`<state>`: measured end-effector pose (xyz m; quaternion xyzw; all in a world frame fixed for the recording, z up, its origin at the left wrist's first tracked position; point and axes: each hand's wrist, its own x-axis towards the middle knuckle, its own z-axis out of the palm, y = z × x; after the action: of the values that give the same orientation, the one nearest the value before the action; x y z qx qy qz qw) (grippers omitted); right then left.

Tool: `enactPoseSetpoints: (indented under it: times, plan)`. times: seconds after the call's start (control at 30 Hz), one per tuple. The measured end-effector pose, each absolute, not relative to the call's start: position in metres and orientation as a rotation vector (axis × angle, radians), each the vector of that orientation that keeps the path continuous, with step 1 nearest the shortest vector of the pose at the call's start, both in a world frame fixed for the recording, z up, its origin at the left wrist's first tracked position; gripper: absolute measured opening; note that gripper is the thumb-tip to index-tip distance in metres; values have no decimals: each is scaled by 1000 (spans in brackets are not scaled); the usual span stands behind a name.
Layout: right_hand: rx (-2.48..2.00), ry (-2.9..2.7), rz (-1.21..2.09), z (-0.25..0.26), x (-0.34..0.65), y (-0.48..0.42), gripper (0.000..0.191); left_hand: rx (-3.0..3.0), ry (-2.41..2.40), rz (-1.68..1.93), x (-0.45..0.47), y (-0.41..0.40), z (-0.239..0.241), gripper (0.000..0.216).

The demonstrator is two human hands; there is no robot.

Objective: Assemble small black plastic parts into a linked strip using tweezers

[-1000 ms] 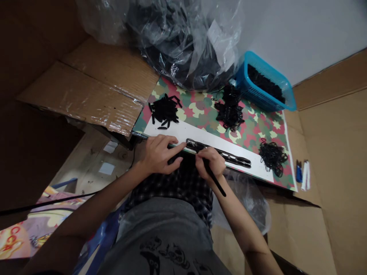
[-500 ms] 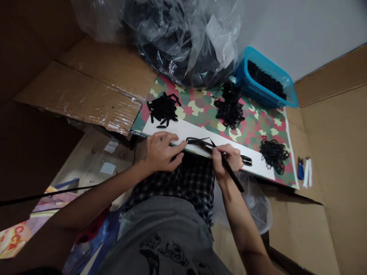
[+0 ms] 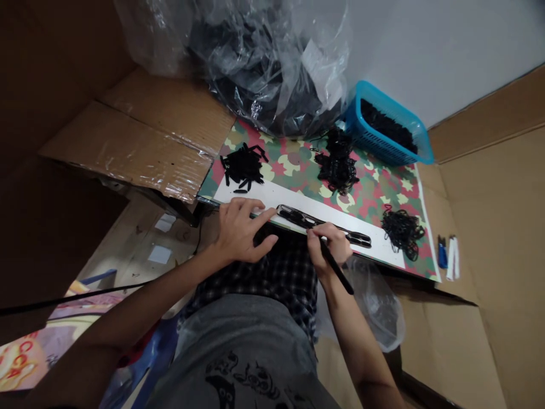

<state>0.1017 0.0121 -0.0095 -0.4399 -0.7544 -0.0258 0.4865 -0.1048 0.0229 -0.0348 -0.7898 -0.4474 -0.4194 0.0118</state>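
Observation:
A long black looped piece (image 3: 304,218) lies on the white strip (image 3: 272,196) at the table's front edge. My left hand (image 3: 240,230) rests at the edge with its fingers spread and the index fingertip at the piece's left end. Closed round a slim black pen-shaped tool (image 3: 336,272), my right hand (image 3: 332,244) sits over the piece's middle and hides part of it. The tool's tip is too hard to make out. Short black pieces (image 3: 243,165) form a pile at the left. Black loops lie in a middle heap (image 3: 336,170) and a right heap (image 3: 402,230).
A blue basket (image 3: 394,159) of black pieces stands at the back right, beside a large clear bag (image 3: 272,74) with black contents. Cardboard (image 3: 140,142) borders the left side. Blue-handled snippers (image 3: 443,253) and a white stick-like item (image 3: 452,258) lie at the right.
A thin black loop, stretched up by the tool's tip before, now lies along the piece. My right hand has moved slightly left and down. The left thumb has opened away from the index finger.

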Motion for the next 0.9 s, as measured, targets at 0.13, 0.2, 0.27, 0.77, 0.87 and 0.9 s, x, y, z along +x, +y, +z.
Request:
enactPoseSetpoints:
  times: [0.13,0.2,0.27,0.77,0.87,0.9]
  plan:
    - [-1009,-1838,-64,-7,95,10,18,-2444,-1359,-1237,-97,17,-25,51]
    - [-983,-1858,-71,-5,94,11,19,-2457,-1336,-1130,-93,17,-24,51]
    - [-960,-1872,-91,-5,94,12,19,-2470,-1338,-1068,-91,19,-26,50]
    - [-1221,-1461,-382,31,175,29,5,-2328,-1111,-1263,-92,37,-51,40]
    - [-1144,-1696,-107,31,152,21,5,-2308,-1046,-1265,-94,40,-52,39]
    - [-1086,-1839,-9,28,141,20,7,-2302,-1018,-1267,-95,41,-53,38]
